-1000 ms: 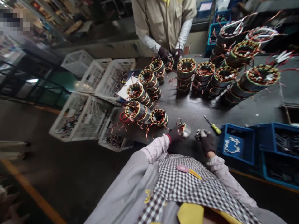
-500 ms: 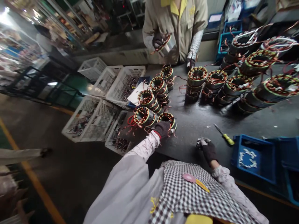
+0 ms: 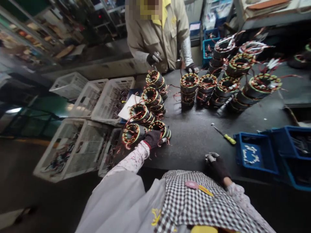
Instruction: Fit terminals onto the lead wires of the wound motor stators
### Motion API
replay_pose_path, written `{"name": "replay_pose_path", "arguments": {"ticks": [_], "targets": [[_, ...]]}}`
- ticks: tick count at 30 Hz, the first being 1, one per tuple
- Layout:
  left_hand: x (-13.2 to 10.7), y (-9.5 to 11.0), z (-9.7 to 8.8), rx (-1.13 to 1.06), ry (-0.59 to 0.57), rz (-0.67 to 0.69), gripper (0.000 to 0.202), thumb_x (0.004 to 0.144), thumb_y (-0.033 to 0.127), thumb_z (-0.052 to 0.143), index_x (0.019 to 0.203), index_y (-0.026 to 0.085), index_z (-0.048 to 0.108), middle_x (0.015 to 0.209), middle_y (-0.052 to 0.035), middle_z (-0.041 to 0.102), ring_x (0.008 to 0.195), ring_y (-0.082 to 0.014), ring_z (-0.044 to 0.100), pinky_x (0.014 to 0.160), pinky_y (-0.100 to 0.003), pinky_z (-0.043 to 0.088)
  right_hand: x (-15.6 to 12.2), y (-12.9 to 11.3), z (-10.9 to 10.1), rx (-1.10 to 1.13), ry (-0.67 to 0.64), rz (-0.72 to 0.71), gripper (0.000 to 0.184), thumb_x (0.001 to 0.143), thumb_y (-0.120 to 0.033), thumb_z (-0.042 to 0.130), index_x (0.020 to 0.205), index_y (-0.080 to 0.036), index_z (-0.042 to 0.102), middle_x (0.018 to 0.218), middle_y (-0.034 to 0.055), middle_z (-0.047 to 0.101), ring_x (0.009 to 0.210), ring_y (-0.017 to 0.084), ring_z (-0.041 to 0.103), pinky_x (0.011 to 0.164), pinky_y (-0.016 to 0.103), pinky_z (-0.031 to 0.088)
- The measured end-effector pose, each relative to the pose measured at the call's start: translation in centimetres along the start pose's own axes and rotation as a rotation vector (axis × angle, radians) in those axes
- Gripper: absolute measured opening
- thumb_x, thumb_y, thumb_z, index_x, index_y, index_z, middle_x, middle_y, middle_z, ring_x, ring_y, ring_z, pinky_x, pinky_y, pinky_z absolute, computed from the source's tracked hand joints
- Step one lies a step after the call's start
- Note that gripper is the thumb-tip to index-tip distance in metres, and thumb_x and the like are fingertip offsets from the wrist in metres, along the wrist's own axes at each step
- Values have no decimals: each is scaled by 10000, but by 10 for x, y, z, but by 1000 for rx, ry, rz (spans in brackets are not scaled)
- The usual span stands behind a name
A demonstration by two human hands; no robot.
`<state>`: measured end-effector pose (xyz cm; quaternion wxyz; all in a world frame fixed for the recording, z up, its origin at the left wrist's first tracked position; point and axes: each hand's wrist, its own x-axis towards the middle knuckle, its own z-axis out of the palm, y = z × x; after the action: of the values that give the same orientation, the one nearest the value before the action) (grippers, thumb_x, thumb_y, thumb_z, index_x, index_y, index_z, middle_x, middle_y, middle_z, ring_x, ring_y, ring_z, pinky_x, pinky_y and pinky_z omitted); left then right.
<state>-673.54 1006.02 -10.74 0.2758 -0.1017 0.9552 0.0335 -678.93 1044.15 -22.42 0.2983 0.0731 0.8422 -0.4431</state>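
Note:
My left hand (image 3: 152, 138), in a dark glove, grips a wound motor stator (image 3: 162, 128) standing on the black table (image 3: 194, 136), nearest in a row of stacked stators (image 3: 149, 97). My right hand (image 3: 216, 165), also gloved, rests near the table's front edge, closed on a small metal thing (image 3: 211, 157) that I cannot make out. Across the table a person in a beige jacket (image 3: 157, 32) stands with one gloved hand (image 3: 153, 59) raised and the other hand (image 3: 191, 68) on the table.
More stator stacks (image 3: 218, 87) fill the table's far right. A yellow-handled screwdriver (image 3: 224, 136) lies beside blue bins (image 3: 255, 152) at the right. White plastic crates (image 3: 80, 142) with wiring stand on the floor at the left.
My left hand has carried a stator from near my right hand to the row at the left and set it there. The person opposite lifted a stator, then lowered it.

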Motion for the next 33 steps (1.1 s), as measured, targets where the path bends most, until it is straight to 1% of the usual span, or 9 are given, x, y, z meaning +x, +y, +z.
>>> {"name": "replay_pose_path", "arguments": {"ticks": [6,11,14,17,19,21,25,29,33], "targets": [[5,-23,-6,69,37,-54,403,994,354,530,1232,72,692,1205,-238,739,1159,-364,709,1000,-439,522,-5,-26,-18,230,61,-45,299,769,-552,681,837,-263,643,843,62,755,847,295,698,840,431,546],[-10,-29,-16,-4,104,-63,489,938,283,563,1389,104,622,1308,-196,730,1238,-361,681,1057,-444,514,11,-43,-106,-97,427,-50,347,809,-548,652,915,-220,696,888,73,742,856,251,647,824,372,482],[-36,-8,-40,-130,297,-96,516,914,287,585,1416,174,616,1311,-137,743,1245,-364,679,1088,-473,511,18,-26,-157,-310,486,129,318,855,-475,611,961,-196,720,919,122,748,880,270,660,826,377,470],[-39,49,-69,-502,437,67,531,939,360,587,1457,251,566,1302,-65,754,1176,-276,722,1082,-441,546,23,-2,-181,-343,407,144,335,881,-386,568,1054,-156,742,1046,201,762,951,315,690,847,401,487],[-11,102,-89,-697,446,312,618,896,327,627,1494,221,515,1298,-65,756,1158,-246,729,1100,-439,550,24,12,-185,-321,372,73,338,861,-307,554,1078,-158,766,1138,220,761,1016,336,707,864,405,504],[44,156,-112,-818,469,487,549,905,271,598,1441,165,548,1324,-102,740,1232,-226,698,1167,-411,503,24,20,-185,-308,381,-6,384,837,-247,538,1121,-186,790,1188,207,764,1055,345,720,865,403,519],[182,243,-167,-754,522,485,445,1015,299,486,1424,135,549,1405,-147,683,1276,-217,665,1134,-355,508,20,24,-184,-371,415,-15,492,911,-292,495,1324,-200,747,1135,239,780,918,367,763,773,439,542],[277,292,-201,-333,358,222,583,1070,517,383,1426,110,601,1410,-203,671,1332,-311,623,1171,-457,441,12,23,-186,-474,393,61,501,1004,-438,379,1197,-219,786,1107,260,777,922,399,770,783,488,569],[312,310,-196,-150,273,219,667,1079,555,270,1466,143,624,1503,-196,613,1488,-346,471,1280,-590,186,13,34,-181,-508,394,44,574,1020,-490,306,1135,-217,797,1257,262,732,1164,409,721,993,514,566]]}}
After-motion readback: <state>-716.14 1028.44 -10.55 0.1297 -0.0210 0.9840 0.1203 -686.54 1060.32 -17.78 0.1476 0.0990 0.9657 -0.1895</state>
